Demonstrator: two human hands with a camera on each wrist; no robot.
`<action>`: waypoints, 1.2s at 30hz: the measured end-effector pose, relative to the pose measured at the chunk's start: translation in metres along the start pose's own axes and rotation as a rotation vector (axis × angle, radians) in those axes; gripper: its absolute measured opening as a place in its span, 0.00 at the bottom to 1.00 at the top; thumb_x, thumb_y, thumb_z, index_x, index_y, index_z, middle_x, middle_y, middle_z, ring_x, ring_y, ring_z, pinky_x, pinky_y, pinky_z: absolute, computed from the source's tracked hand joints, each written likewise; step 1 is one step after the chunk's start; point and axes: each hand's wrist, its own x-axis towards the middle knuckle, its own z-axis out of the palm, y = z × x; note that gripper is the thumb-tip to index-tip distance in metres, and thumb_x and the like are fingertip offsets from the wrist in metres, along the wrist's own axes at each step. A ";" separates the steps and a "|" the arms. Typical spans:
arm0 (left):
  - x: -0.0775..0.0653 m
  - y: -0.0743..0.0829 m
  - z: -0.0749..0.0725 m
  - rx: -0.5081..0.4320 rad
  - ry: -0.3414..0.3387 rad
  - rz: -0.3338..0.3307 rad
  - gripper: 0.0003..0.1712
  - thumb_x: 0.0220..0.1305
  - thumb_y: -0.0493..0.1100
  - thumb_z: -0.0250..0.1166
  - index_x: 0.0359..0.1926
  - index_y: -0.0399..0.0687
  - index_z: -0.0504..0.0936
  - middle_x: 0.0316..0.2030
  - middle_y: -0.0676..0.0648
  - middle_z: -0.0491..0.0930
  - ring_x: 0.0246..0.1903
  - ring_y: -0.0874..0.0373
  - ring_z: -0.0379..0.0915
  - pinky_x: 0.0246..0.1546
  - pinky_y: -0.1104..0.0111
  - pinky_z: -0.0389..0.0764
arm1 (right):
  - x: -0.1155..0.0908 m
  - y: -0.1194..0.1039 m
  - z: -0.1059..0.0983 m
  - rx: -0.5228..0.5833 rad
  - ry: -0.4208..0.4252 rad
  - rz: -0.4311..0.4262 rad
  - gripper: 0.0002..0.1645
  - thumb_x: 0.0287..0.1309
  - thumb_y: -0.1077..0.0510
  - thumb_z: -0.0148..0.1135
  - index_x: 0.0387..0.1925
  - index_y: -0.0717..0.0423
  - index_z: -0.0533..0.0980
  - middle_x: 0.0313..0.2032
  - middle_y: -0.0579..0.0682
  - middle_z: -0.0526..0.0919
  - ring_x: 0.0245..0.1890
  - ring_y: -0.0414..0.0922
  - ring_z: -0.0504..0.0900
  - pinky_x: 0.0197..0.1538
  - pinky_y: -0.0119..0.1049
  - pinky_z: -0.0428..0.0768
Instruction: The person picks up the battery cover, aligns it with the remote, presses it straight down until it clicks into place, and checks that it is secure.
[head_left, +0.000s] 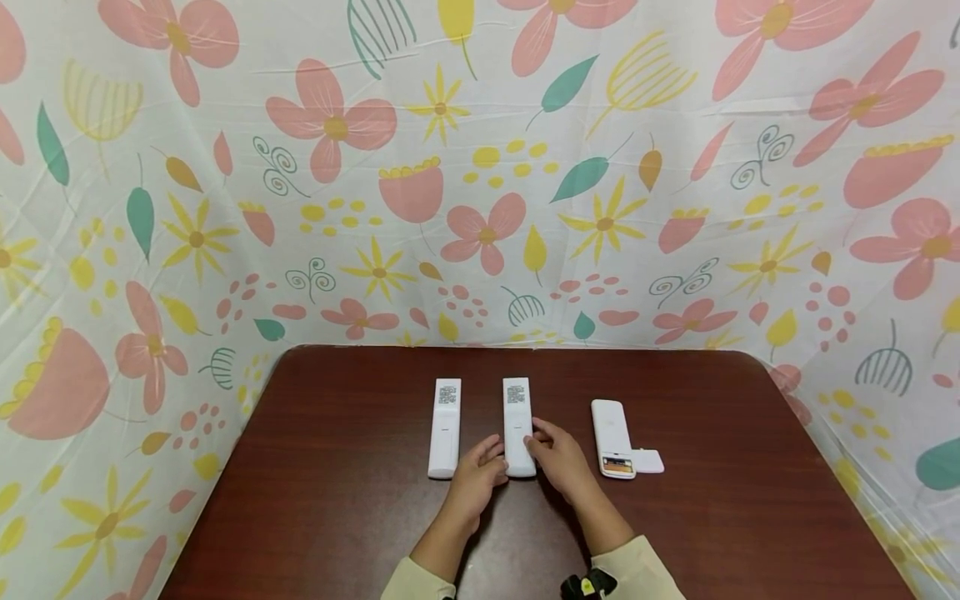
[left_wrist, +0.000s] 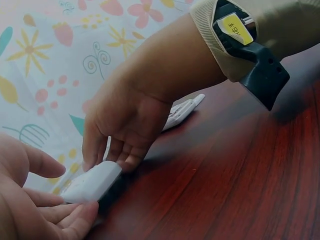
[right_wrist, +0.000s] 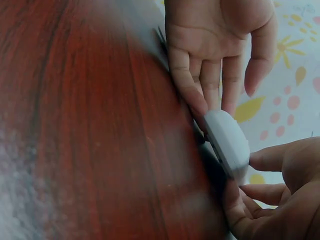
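A white remote control (head_left: 517,429) is back up in the middle, its printed label at the far end. My right hand (head_left: 558,460) pinches its right edge, thumb over the back and fingers along the side. On the other side, my left hand (head_left: 476,477) touches the near left edge with loosely extended fingers; its thumb stands away from the remote in the left wrist view. The near end of the white remote control (right_wrist: 227,142) shows between both hands in the right wrist view, with dark shadow below it.
A second white remote (head_left: 446,429) lies back up to the left. To the right is a third remote (head_left: 611,425) with its battery compartment uncovered and a battery visible; its white cover (head_left: 647,461) lies beside it. Flowered cloth (head_left: 487,233) hangs behind the brown table (head_left: 337,500).
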 end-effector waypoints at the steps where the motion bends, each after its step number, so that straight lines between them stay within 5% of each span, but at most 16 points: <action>1: 0.000 0.000 0.000 -0.003 0.003 -0.003 0.35 0.67 0.34 0.56 0.73 0.28 0.61 0.68 0.28 0.69 0.62 0.43 0.74 0.54 0.56 0.82 | 0.000 0.000 0.000 0.000 -0.001 0.002 0.29 0.67 0.55 0.61 0.67 0.60 0.72 0.52 0.59 0.83 0.49 0.49 0.82 0.46 0.36 0.80; 13: 0.000 -0.003 -0.001 -0.038 0.011 -0.001 0.39 0.65 0.32 0.56 0.75 0.28 0.56 0.68 0.28 0.68 0.67 0.39 0.69 0.56 0.58 0.81 | 0.000 -0.001 0.000 -0.017 -0.017 0.004 0.29 0.68 0.55 0.60 0.68 0.60 0.71 0.50 0.57 0.81 0.49 0.48 0.80 0.45 0.35 0.78; 36: 0.000 -0.010 -0.001 0.052 -0.004 0.026 0.37 0.60 0.32 0.59 0.72 0.33 0.65 0.69 0.34 0.70 0.67 0.41 0.69 0.57 0.64 0.79 | -0.001 0.004 0.002 -0.076 0.027 -0.037 0.28 0.67 0.53 0.62 0.65 0.59 0.74 0.47 0.54 0.81 0.46 0.46 0.79 0.47 0.37 0.76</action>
